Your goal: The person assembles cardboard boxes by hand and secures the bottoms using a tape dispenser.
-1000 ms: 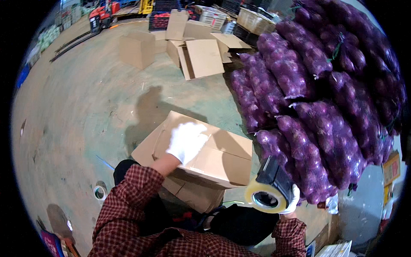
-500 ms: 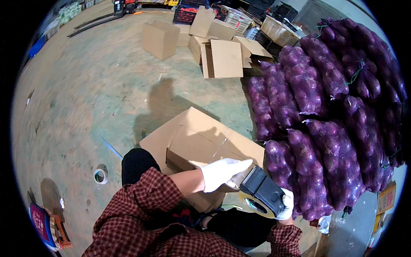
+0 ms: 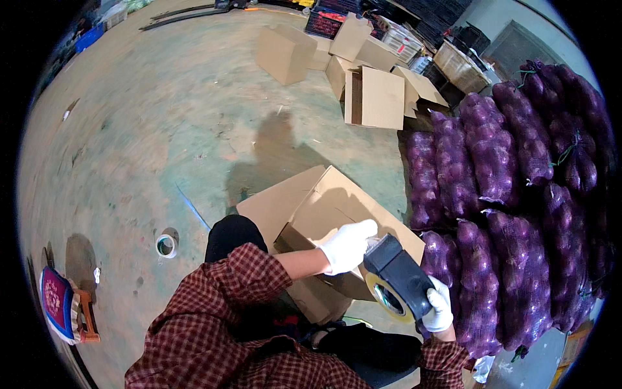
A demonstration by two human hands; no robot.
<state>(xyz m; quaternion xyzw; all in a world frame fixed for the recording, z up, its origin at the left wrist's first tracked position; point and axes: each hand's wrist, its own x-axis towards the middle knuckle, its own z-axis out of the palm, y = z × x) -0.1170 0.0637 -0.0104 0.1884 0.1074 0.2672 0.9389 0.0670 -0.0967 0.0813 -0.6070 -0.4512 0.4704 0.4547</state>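
A brown cardboard box (image 3: 324, 214) lies in front of me on the concrete floor, its flaps partly folded. My right hand (image 3: 439, 306), in a white glove, grips a black tape dispenser (image 3: 396, 280) with a roll of clear tape, held at the box's near right corner. My left hand (image 3: 348, 245), also gloved, reaches across and its fingers pinch the tape end at the dispenser's front, just above the box. Red plaid sleeves cover both forearms.
Stacked purple mesh sacks of onions (image 3: 505, 194) fill the right side. Several open cardboard boxes (image 3: 372, 97) stand farther back. A spare tape roll (image 3: 166, 245) lies on the floor at left, and a red patterned stool (image 3: 61, 305) sits at the lower left edge.
My left hand left the box top and moved right to the dispenser. My right hand brought the dispenser up and in toward the box corner.
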